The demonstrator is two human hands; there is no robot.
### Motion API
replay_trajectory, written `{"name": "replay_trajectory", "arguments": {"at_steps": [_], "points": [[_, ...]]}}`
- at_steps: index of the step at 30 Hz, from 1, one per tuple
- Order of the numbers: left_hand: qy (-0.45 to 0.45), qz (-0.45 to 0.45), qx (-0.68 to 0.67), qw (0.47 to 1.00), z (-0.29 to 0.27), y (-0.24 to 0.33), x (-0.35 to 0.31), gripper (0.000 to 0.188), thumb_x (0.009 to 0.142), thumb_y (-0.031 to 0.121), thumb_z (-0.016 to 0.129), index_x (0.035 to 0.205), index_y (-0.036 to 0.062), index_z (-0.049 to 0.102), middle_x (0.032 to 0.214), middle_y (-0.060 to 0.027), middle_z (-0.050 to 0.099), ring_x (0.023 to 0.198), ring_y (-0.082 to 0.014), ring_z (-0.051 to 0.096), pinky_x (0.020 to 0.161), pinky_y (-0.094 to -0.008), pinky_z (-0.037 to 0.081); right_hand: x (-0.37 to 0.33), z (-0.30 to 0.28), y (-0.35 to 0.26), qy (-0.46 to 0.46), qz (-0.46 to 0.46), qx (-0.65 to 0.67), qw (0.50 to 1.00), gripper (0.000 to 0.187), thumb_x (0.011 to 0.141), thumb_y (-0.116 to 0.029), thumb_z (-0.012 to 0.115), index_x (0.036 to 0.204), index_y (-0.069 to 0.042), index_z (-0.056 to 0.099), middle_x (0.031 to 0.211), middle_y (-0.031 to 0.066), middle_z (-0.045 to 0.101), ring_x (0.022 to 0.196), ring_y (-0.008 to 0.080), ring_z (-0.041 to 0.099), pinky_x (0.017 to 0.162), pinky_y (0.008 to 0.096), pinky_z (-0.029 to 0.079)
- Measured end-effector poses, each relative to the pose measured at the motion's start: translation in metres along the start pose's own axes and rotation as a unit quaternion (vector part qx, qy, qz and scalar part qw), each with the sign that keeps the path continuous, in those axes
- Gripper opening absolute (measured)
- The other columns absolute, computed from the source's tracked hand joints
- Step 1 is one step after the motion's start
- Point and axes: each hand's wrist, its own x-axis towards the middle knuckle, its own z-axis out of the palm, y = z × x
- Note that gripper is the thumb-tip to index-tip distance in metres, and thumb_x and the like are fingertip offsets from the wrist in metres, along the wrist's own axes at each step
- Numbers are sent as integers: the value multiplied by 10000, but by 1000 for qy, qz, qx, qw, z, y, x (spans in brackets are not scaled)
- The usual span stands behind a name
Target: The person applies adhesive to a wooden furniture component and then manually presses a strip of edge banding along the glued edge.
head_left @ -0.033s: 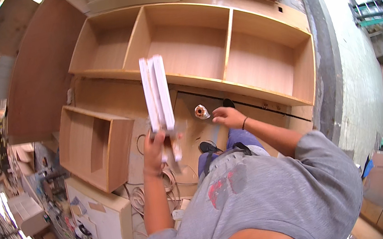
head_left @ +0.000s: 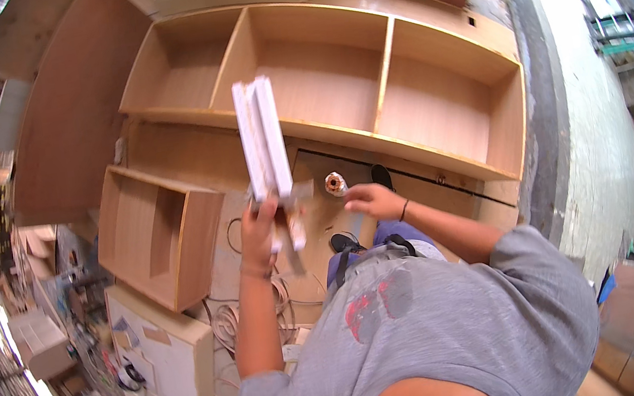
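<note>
My left hand (head_left: 259, 226) is closed round a pair of long white strips (head_left: 263, 137), which point away from me with brown showing along one edge. A blurred grey flat piece lies across the strips at the hand, and another hangs below; what they are I cannot make out. My right hand (head_left: 374, 202) is held out, fingers loosely stretched and nothing visible in them. Just beyond its fingertips stands a small whitish bottle (head_left: 335, 185) with a brown-stained top, seen from above.
Ahead lies a long wooden cabinet carcass (head_left: 316, 76) with three compartments. A smaller wooden box (head_left: 156, 237) stands on the left, a pale cabinet (head_left: 164, 369) nearer me. Coiled hose or cable (head_left: 227, 328) lies on the floor. A large brown panel (head_left: 70, 111) leans at far left.
My left hand has risen slightly in the picture with the white strips. My right hand has shifted a little toward me. The whole view has moved slightly.
</note>
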Motion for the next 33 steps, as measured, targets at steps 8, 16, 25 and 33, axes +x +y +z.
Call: {"name": "replay_trajectory", "arguments": {"at_steps": [8,16,25,33], "points": [[49,86,-11,995,74,5,67,335,858,321,653,963,16,565,796,-64,616,665,-173,634,588,-282,538,-20,54,-112,-6,-112,365,924,294,983,-293,405,927,-16,489,747,75,593,664,157,590,627,294,495],[79,203,57,974,104,-3,99,338,859,294,657,998,10,537,840,-62,619,708,-178,648,608,-286,544,-18,19,-143,145,-79,358,919,257,961,-250,448,863,-16,492,566,14,469,436,89,418,400,229,343],[80,165,19,983,133,15,129,332,868,304,643,985,11,541,809,-57,617,691,-167,644,603,-282,537,5,-32,-145,99,-93,345,929,264,964,-239,442,863,-5,511,613,45,539,513,103,506,459,240,407],[114,245,70,960,121,15,155,352,854,322,661,958,3,552,797,-69,626,706,-173,657,622,-280,537,12,-44,-149,83,-72,268,957,298,970,-265,437,850,-4,517,606,43,546,479,102,481,464,230,403]]}}
